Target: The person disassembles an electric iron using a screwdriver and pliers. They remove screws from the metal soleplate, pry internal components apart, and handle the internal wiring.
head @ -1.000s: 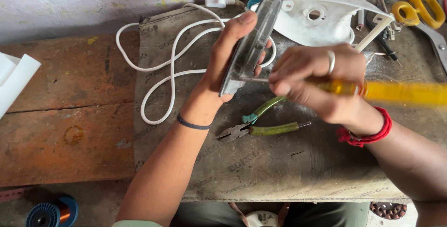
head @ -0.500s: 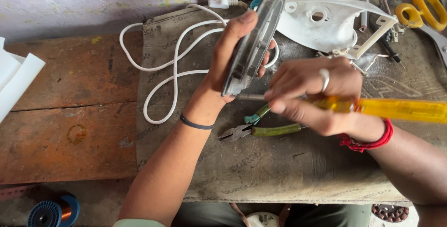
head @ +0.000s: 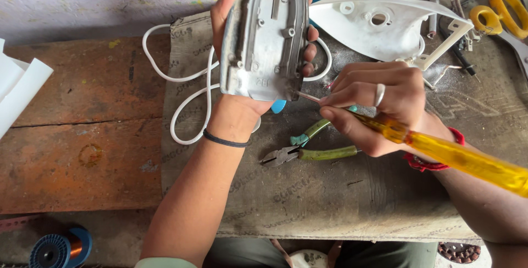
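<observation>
Iron soleplate (head: 267, 34): dull grey cast metal, scuffed.
Screwdriver (head: 456, 155): glossy translucent yellow plastic handle, thin metal shaft.
Iron cover (head: 374, 31): smooth white plastic.
Pliers (head: 308, 147): dark metal, green rubbery grips.
Worktop (head: 82, 125): rough worn wood.
Mat (head: 352, 196): coarse grey cloth.
Cord (head: 190, 100): smooth white plastic.

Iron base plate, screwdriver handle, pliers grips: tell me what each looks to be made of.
Iron base plate: cast metal, probably aluminium; dull grey, scuffed, with moulded ribs and bosses.
Screwdriver handle: translucent amber-yellow plastic, glossy; light passes through it.
Pliers grips: green plastic or rubber sleeves, worn and grimy, over dark steel jaws.
The left hand holds the plate; the right hand holds the screwdriver.
</observation>
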